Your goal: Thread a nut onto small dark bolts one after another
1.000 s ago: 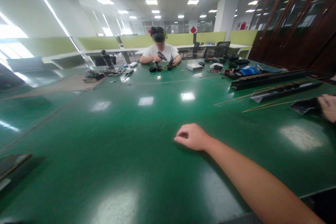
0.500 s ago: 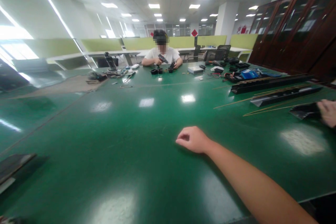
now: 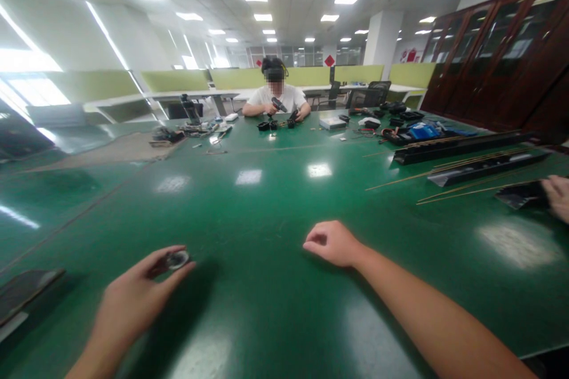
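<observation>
Fingers of our left hand (image 3: 131, 301) grip the small round part (image 3: 178, 259), left of our loosely closed right hand (image 3: 336, 243)

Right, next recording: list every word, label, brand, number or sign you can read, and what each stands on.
None can be read.
Red diamond sign, far background: too small to read.
Red shapes on the back wall: too blurred to tell whether they bear writing.
White box and blue item on the green table: no legible marking.
Small round object in the left hand: no legible marking.
</observation>
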Demonstrator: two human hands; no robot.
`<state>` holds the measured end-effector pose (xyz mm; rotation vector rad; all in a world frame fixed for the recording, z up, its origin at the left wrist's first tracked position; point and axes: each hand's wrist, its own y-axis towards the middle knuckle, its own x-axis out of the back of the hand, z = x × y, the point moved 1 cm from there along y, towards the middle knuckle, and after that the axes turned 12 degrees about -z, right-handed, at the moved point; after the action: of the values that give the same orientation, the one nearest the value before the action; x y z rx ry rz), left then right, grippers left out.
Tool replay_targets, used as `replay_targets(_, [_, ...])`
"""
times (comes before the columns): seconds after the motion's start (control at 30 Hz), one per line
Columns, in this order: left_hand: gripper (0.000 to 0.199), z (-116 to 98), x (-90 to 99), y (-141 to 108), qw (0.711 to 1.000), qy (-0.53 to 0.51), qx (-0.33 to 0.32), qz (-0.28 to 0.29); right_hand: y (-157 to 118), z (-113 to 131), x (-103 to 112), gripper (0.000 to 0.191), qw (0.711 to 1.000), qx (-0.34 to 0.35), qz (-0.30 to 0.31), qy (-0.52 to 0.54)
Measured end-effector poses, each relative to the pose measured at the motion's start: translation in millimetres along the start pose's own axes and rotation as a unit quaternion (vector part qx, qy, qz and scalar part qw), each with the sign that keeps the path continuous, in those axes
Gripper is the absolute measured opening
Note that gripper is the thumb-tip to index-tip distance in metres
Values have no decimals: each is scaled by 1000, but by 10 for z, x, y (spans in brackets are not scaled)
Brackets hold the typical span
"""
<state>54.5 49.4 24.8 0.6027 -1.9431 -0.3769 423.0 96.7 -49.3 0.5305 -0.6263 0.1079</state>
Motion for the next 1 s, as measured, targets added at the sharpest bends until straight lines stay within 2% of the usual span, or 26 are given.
replay_targets(0.03, [26,-107,-189,68,997,-50,21,56,-2,0,6,16,1000,0,1,1])
replay_targets(0.1, [34,-411,-591,157,968,-186,11,171,-7,-2,21,16,1000,1,1,0])
replay_targets(0.13, [35,-574,-784,178,952,-233,-3,197,-11,-6,28,16,1000,0,-1,-2])
replay_targets(0.23, [30,-955,-1253,149,935,-289,-40,199,-19,-35,38,15,1000,-22,-14,13])
replay_targets(0.3, [27,-1059,-1429,86,937,-293,-77,172,-14,-71,24,21,996,-66,-22,49])
replay_targets(0.4, [23,-1039,-1491,-2,935,-288,-157,133,13,-127,-30,38,987,-127,-32,90])
replay_targets(0.5, [24,-972,-1427,-46,926,-293,-202,126,50,-158,-95,42,983,-149,-40,96])
replay_targets(0.63, [27,-968,-1375,-71,920,-297,-217,134,75,-150,-145,43,984,-152,-32,91])
replay_targets(0.83, [35,-1058,-1441,-113,916,-306,-214,144,45,-116,-137,44,989,-126,-15,79])
replay_targets(1.0, [22,-1120,-1442,-129,917,-305,-214,139,25,-77,-129,43,994,-91,-24,52])
